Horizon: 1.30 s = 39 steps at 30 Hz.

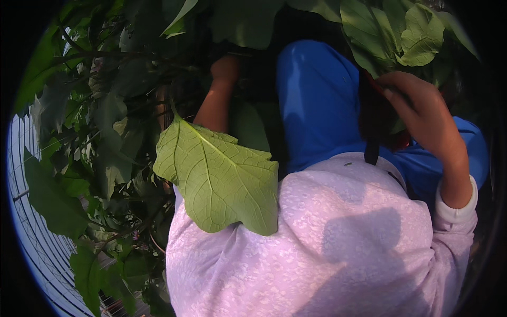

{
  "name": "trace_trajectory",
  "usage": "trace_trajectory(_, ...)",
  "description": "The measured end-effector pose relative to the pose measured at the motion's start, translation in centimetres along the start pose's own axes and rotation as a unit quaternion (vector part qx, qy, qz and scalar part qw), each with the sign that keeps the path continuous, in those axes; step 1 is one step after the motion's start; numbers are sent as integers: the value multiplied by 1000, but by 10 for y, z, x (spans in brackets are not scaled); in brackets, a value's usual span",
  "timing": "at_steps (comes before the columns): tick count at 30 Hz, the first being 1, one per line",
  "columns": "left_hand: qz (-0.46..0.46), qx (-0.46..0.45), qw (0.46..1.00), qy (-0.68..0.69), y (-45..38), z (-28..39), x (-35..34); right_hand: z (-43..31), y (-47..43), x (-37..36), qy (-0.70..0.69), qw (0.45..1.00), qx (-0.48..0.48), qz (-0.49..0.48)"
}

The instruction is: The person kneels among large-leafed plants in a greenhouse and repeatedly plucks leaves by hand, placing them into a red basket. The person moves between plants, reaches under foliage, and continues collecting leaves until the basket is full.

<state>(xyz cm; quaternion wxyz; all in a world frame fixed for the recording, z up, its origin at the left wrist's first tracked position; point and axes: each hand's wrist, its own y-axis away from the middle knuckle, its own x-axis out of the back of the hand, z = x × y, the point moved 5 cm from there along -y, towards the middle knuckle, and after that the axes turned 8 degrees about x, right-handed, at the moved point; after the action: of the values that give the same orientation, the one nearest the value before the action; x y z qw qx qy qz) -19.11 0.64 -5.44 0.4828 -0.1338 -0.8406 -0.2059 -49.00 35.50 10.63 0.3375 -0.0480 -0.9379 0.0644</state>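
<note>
My left hand (pixel 225 69) reaches forward in deep shade among the leaves. Its fingers are lost in the dark, so what it touches cannot be made out. A broad, veined green leaf (pixel 222 174), like an eggplant leaf, hangs over my left forearm and the front of my pink top. On the other side, my right hand (pixel 422 111) is bent over my lap, thumb and forefinger pinching the edge of a red object (pixel 373 85). Most of that object is in shadow and its kind is unclear. Sunlit leaves (pixel 420 37) lie just beyond those fingertips.
Dense leafy plants with branching stems (pixel 107 54) crowd my left side. A large shaded leaf (pixel 245 23) overhangs the top. My blue-trousered knee (pixel 317 87) rises between my hands. A black strap (pixel 371 151) lies at my waist. Ribbed, pale greenhouse-like sheeting (pixel 23 158) shows at far left.
</note>
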Motion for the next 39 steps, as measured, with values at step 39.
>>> trace_trajectory(39, 255, -113, 883, 376, 49, 99, 216, 61, -13, 56, -20, 958, -157, 241)
